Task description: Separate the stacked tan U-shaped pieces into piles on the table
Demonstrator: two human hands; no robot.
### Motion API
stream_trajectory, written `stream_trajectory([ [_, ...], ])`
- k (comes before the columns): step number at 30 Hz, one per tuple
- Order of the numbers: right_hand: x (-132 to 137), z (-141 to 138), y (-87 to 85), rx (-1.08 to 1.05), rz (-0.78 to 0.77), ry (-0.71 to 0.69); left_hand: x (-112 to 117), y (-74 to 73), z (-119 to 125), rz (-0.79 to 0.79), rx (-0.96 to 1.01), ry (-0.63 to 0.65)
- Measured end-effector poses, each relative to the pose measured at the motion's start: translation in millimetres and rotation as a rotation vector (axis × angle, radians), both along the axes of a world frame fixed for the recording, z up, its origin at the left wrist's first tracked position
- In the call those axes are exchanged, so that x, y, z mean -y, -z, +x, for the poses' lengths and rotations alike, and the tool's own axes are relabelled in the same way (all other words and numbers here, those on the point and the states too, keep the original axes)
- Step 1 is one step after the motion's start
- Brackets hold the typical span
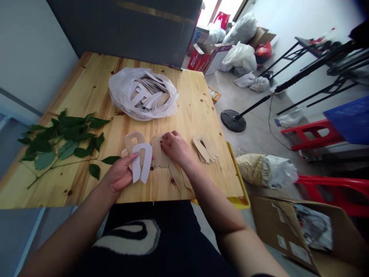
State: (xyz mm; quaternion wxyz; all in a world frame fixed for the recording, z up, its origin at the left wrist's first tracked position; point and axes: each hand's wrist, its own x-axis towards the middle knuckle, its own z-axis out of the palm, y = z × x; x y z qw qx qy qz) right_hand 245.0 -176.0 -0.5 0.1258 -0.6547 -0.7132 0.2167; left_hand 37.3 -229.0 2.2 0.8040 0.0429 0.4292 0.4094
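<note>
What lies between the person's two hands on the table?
In the head view, a tan card cutout lies on the wooden table between the left hand, holding a white U-shaped cutout, and the right hand.

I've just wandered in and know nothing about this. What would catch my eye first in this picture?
A white plastic bag heaped with pale card cut-outs sits mid-way across the pine table, with a leafy green sprig lying to its left. Near the table's front edge, the left hand holds U-shaped cut-outs, while the right hand rests on a tan cut-out.
</note>
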Motion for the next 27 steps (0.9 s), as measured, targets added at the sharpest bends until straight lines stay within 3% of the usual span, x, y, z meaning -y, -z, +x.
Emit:
stream_trajectory([
  [7,-10,4,5.7,-0.085,-0.047,-0.005,0,1.8,2,0.016,0.014,0.013],
  [16,-30,28,29.4,-0.587,-0.169,-0.044,1,10.5,-4,0.076,0.077,0.025],
  [21,-29,32,21.0,-0.817,-0.272,0.004,2,4.6,-3,0.036,0.036,-0.04],
  [27,-24,35,7.8,-0.898,-0.319,0.13,6,1.0,-2,0.038,0.021,-0.093],
])
